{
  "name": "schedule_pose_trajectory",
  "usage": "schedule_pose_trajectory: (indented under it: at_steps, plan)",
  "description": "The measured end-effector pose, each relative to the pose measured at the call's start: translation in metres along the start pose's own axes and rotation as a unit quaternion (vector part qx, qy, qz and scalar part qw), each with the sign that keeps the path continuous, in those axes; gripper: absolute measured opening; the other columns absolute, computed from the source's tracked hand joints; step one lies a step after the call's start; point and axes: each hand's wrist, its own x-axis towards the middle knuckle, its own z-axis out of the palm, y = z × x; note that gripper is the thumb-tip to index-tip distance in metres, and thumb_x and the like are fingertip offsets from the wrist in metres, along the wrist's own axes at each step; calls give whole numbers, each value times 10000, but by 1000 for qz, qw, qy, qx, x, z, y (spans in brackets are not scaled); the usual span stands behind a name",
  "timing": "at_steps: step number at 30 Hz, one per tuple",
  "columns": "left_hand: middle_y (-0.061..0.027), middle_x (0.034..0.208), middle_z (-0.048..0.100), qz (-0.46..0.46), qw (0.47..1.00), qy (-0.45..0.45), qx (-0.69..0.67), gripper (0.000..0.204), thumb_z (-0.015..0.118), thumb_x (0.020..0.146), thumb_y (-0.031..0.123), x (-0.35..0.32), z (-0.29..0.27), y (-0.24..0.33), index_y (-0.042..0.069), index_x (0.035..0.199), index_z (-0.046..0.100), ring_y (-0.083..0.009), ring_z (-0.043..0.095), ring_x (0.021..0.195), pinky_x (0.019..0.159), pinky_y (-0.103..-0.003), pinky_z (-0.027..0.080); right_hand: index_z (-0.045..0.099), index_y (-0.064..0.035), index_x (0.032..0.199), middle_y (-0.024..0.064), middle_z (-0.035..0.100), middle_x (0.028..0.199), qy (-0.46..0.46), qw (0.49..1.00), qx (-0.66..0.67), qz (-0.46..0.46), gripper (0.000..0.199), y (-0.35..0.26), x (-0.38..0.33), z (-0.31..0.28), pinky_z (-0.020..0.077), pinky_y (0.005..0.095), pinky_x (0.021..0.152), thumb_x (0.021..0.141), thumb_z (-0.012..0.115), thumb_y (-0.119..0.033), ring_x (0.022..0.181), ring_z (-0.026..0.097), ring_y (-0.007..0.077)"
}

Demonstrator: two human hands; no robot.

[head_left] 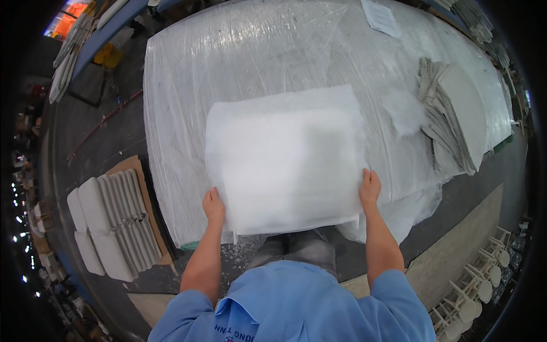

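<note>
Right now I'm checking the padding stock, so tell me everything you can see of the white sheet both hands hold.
The white padding sheet is a soft, fluffy, roughly rectangular layer, like fibre wadding, with fuzzy edges. It lies fairly flat over the plastic-covered table, its near edge overhanging toward the person. The left hand grips its near left corner, the right hand its near right corner.

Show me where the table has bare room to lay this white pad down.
Free: the plastic-covered table left of and beyond the white pad, up to the paper sheet. Crowded: the right side, with the grey panel stack and a fibre tuft.
</note>
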Motion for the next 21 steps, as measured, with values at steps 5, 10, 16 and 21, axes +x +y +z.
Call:
schedule_pose_trajectory:
  at_steps: [5, 10, 16, 21]
  plan:
    - [-75, 983, 711, -174, 951, -133, -216, 398, 571, 1080, 369, -26, -26, 7, -11, 1090, 690, -171, 606, 869, 781, -344, 504, 643, -2, 961, 116, 587, 741, -66, 994, 61, 60, 344, 15, -24, -24, 445, 388, 700, 1053, 601, -331, 714, 524, 224]
    - [-133, 1089, 736, -184, 956, -157, -164, 474, 606, 1058, 392, -49, -32, -7, -39, 1240, 681, -203, 682, 1007, 886, -324, 531, 628, -1, 976, 186, 634, 774, -52, 997, -57, 16, 345, 7, -58, -24, 460, 453, 708, 1039, 605, -340, 718, 584, 301]
    - [-151, 1012, 755, -62, 991, -66, -101, 461, 593, 1062, 355, -52, -14, -15, -87, 1114, 713, -210, 684, 925, 850, -360, 527, 494, 6, 843, 146, 479, 704, 34, 997, -67, 1, 355, 13, -45, -27, 405, 417, 645, 1078, 548, -254, 663, 440, 246]
    - [-163, 945, 748, -69, 989, -52, -116, 467, 566, 1074, 348, -50, -11, -16, -96, 1066, 711, -207, 671, 884, 818, -374, 516, 489, 6, 857, 166, 482, 706, 19, 997, -71, 5, 348, 16, -43, -27, 411, 427, 649, 1085, 536, -252, 657, 443, 275]
